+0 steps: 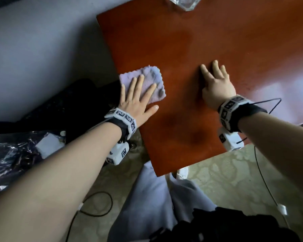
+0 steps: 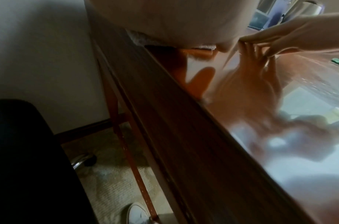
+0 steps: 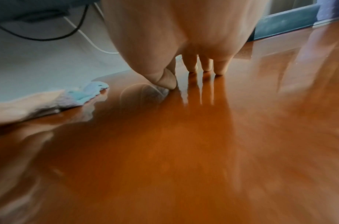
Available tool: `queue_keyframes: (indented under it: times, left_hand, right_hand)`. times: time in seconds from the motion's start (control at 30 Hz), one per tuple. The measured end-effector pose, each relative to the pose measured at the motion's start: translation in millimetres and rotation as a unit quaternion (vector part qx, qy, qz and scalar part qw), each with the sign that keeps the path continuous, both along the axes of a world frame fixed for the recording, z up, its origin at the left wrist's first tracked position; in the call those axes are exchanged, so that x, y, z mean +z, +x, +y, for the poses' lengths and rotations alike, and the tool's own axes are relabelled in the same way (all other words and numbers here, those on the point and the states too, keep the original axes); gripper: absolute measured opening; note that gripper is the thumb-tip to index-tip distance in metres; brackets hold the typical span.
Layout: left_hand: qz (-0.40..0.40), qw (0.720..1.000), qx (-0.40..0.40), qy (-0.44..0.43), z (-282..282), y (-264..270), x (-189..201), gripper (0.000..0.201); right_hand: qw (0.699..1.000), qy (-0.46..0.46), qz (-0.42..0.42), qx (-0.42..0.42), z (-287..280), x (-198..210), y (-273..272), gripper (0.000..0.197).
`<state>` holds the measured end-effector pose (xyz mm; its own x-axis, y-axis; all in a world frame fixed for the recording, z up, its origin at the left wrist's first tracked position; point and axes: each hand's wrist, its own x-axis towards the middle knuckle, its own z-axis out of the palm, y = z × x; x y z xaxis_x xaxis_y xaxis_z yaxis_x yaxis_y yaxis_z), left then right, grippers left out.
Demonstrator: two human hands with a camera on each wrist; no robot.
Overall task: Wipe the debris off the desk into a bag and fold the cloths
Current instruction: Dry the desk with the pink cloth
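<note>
Wiping step, by the look of it. Left hand [image 1: 136, 100] lies flat, fingers straight and spread, pressing the lilac cloth [image 1: 148, 79] on the desk [image 1: 173, 49] at its left edge; nothing gripped. Cloth sits under the fingertips, thumb off it on bare wood. Right hand [image 1: 217, 84] well apart, fingers straight, tips touching the desk, holding nothing. Dark plastic bag [image 1: 9, 154] lies on the floor below that edge. Next move likely calls for sweeping the cloth over the edge, aimed at the bag.

bare desk [image 1: 164, 49] ahead, glass [image 1: 184, 3] at far edge
</note>
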<state>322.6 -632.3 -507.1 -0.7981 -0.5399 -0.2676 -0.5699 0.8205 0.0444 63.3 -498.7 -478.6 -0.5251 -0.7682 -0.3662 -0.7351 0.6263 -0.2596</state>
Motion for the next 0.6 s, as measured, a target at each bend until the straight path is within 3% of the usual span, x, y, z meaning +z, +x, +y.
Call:
queue_keyframes:
  times: [0.23,0.37,0.5,0.53,0.6]
  left_hand:
    - [0.018,0.999,-0.029,-0.001,110,6,-2,0.085]
    - [0.002,0.999,0.003,0.033,172,0,-3,0.095]
    - [-0.031,0.993,0.052,0.097,197,-11,2,0.096]
    - [-0.02,0.99,0.066,0.125,194,-12,7,0.094]
    - [0.077,0.973,0.108,0.191,176,-11,21,0.09]
  right_hand:
    - [0.997,0.001,-0.028,0.065,88,5,60,0.081]
    - [0.993,-0.07,-0.076,0.06,100,14,84,0.062]
    - [0.977,-0.125,-0.124,0.119,105,16,112,0.064]
    - [0.973,-0.136,-0.135,0.13,105,14,120,0.065]
    - [0.971,-0.134,-0.154,0.121,104,11,133,0.071]
